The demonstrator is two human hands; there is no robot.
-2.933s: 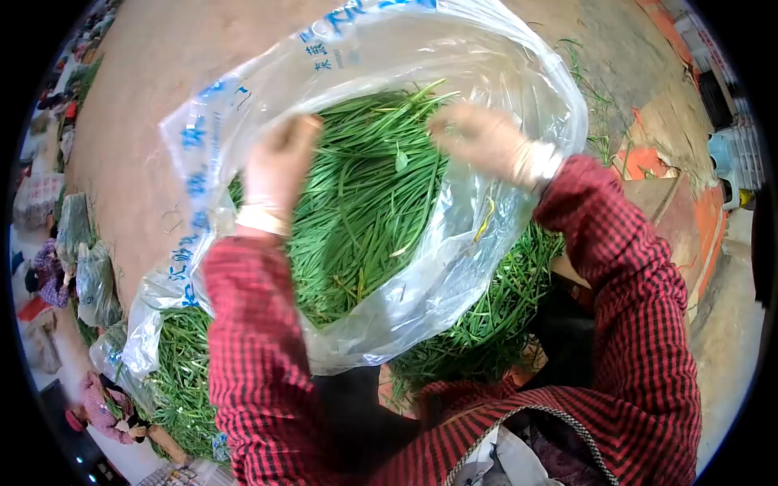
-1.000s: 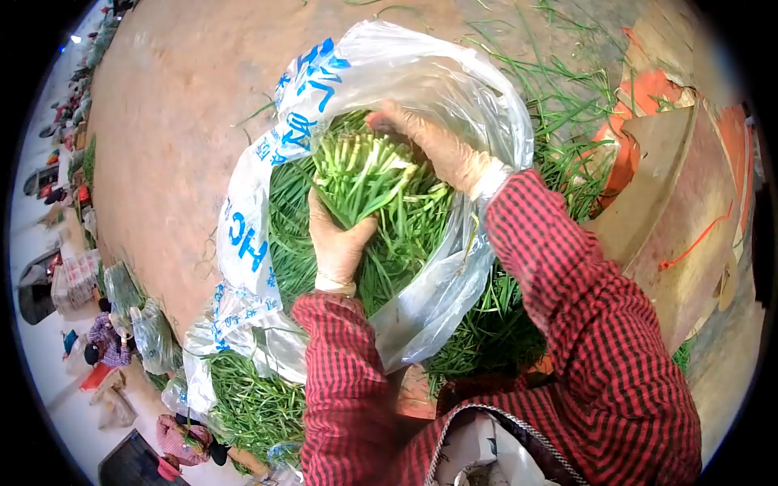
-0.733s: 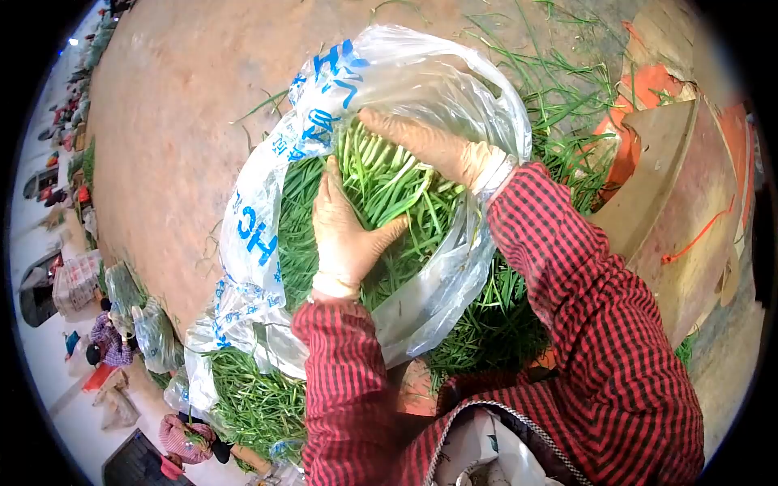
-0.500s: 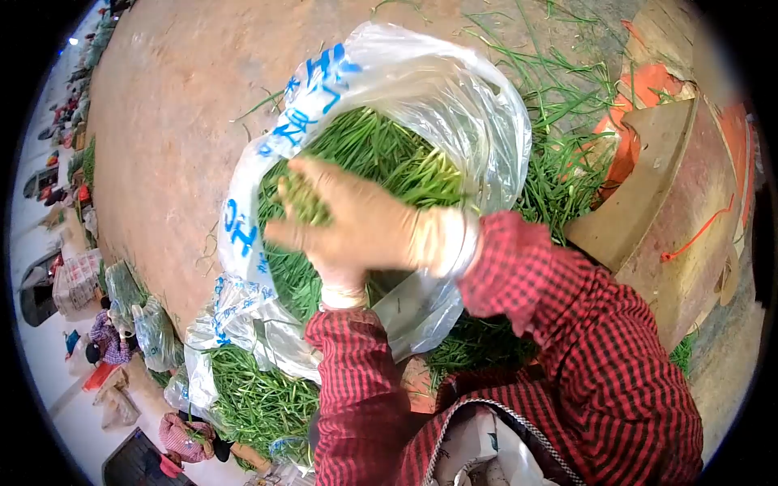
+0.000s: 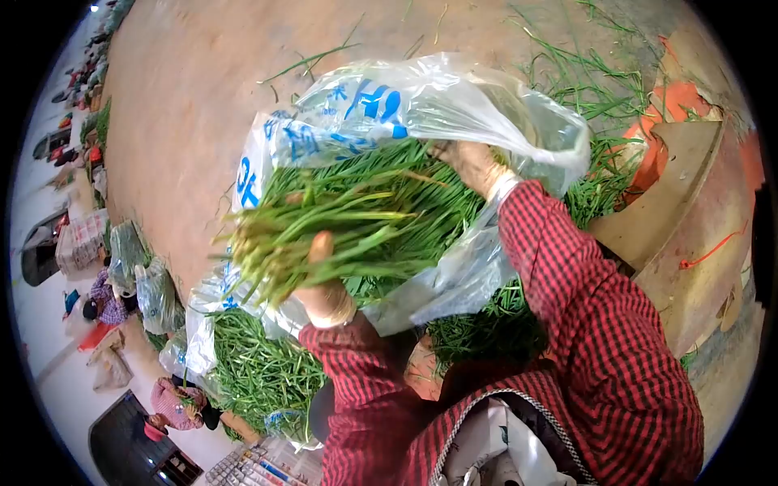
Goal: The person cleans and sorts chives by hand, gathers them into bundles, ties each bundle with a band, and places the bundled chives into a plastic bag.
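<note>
A bunch of chives [image 5: 356, 235], long green leaves with pale cut stems at the left, lies across the mouth of a clear plastic bag [image 5: 551, 130] with blue print. My left hand [image 5: 324, 296] is closed round it near the stem end, thumb over the top and other fingers mostly hidden under the stalks. At the leafy end, inside the bag's far rim, my right hand [image 5: 472, 166] closes on the leaves; its fingertips are partly hidden. The stem ends are blurred.
More loose chives [image 5: 263, 373] lie at lower left, and a heap [image 5: 486, 328] sits below the bag. Stray leaves scatter over the floor [image 5: 186, 121]. A cardboard sheet [image 5: 656, 190] stands at right. Other people, such as one in pink [image 5: 178, 401], and filled bags [image 5: 158, 296] are along the left.
My hands, close together over the bag with stem ends between them, have moved apart. The bunch now lies sideways across the bag, left hand at its stems, right hand at its leaves.
</note>
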